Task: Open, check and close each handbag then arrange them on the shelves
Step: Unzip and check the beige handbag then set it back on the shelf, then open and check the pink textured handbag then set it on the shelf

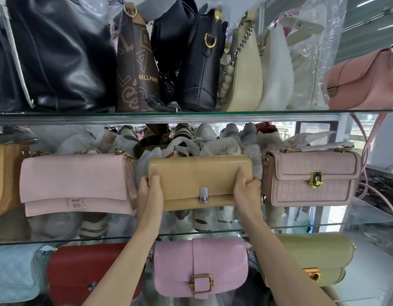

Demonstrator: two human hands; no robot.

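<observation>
On the middle glass shelf (pixel 323 227), a pale pink flap bag (pixel 76 184) sits left as the left hand (pixel 149 191) and right hand (pixel 246 191) grip opposite ends of a closed tan clutch (pixel 200 182), held between them, beside a mauve croc-embossed handbag (pixel 312 177).

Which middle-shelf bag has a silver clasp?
The tan handbag gripped by both hands; the mauve crocodile-textured bag beside it has a gold clasp.

Clutch (pixel 200 182) between two shelved handbags (pixel 76 184)
</observation>
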